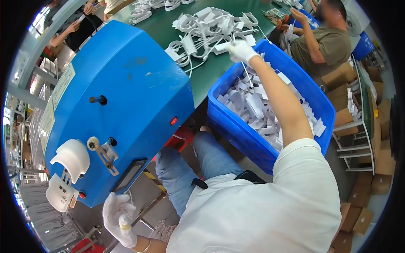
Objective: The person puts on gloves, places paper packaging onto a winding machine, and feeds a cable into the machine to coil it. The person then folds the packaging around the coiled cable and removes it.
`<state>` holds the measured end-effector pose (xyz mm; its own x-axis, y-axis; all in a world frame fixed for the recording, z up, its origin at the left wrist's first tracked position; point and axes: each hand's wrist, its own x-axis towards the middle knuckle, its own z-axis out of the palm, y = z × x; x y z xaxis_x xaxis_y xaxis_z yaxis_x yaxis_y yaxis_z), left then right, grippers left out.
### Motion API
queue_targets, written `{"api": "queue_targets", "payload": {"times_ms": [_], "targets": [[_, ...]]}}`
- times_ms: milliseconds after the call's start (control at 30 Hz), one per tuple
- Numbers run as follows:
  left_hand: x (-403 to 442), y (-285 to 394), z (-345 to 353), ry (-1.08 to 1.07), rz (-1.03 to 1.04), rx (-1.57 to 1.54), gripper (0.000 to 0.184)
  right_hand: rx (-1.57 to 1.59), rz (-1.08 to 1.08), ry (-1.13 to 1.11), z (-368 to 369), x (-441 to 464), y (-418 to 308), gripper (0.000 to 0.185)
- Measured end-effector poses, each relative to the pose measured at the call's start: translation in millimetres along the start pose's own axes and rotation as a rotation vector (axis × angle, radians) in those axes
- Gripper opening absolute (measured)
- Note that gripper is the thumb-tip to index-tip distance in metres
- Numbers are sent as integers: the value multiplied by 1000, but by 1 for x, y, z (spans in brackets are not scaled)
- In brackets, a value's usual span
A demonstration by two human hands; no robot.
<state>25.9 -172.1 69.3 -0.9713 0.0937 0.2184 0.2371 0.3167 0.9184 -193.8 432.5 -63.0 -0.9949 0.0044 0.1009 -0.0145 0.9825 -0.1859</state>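
Observation:
My right hand [243, 52], in a white glove, reaches to the table edge at the rim of a blue bin. Its fingers are closed at a white power adapter [222, 47] by the pile, and a thin white cable [247, 75] hangs below the hand. A heap of white adapters with coiled cables [206, 31] lies on the green table beside it. My left hand [120, 217], also gloved, is low beside the blue machine [122, 92]. Its fingers are loosely bent and apart, with no clear object in them; a thin strand runs near the fingertips.
The blue bin [270, 162] holds many white paper pieces. White curved guards [72, 159], a crank arm and a red switch [173, 121] are on the machine. A co-worker [329, 44] sits beyond the bin; another person's hands [74, 26] show upper left. Cardboard boxes [363, 217] stand at right.

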Motion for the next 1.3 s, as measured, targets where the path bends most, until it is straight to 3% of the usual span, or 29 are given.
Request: {"api": "queue_targets", "payload": {"times_ms": [33,100,133,200,267,333,367,433,467,533,600,667,733,800,867,933,967,1000,1133,1200,1267,1300], "targets": [[2,-1,3,63,-3,-17,75,96,146,-61,-33,-47,-43,23],[4,0,9,61,-5,-23,73,-49,539,-231,-27,-91,-52,38],[7,1,8,69,-8,-28,72,-139,510,-338,-7,-109,-40,36],[9,5,12,35,-7,-19,69,-247,547,-310,-1,-152,-58,28],[11,9,14,4,-3,-12,66,-215,517,-383,19,-171,-30,24],[16,11,15,-82,10,-29,63,-266,376,-429,5,-176,-20,22],[18,16,18,-102,50,-47,50,-267,370,-427,-3,-182,-5,22],[23,21,28,-124,50,-92,44,187,153,-292,-22,-183,20,20],[27,23,34,-151,50,-138,39,180,137,-288,-42,-177,-3,20],[37,31,54,-232,105,-185,19,939,422,-326,-99,-165,-89,22],[47,49,71,-306,160,-74,17,1057,131,-423,-113,-146,-135,25],[53,57,87,-306,334,12,35,1208,-76,-597,-125,-126,-186,25],[54,65,92,-260,405,65,43,1098,-367,-594,-136,-109,-243,23],[49,73,85,-116,375,-47,35,1043,-349,-614,-158,-104,-297,21],[50,73,58,127,520,60,31,909,-544,-288,-175,-97,-341,21],[44,72,28,384,463,15,30,921,-624,115,-175,-94,-374,23],[44,75,13,494,472,68,31,1146,-520,86,-175,-96,-386,26],[47,78,-2,596,483,114,31,1315,-562,66,-171,-92,-398,28],[62,79,-41,705,453,285,31,1101,-691,229,-161,-89,-440,30],[67,81,-51,683,429,367,29,1264,-661,177,-159,-91,-451,32],[73,82,-56,690,438,358,28,1214,-686,195,-156,-88,-455,34],[75,79,-60,711,504,524,29,1168,-704,214,-154,-87,-456,35]]}}
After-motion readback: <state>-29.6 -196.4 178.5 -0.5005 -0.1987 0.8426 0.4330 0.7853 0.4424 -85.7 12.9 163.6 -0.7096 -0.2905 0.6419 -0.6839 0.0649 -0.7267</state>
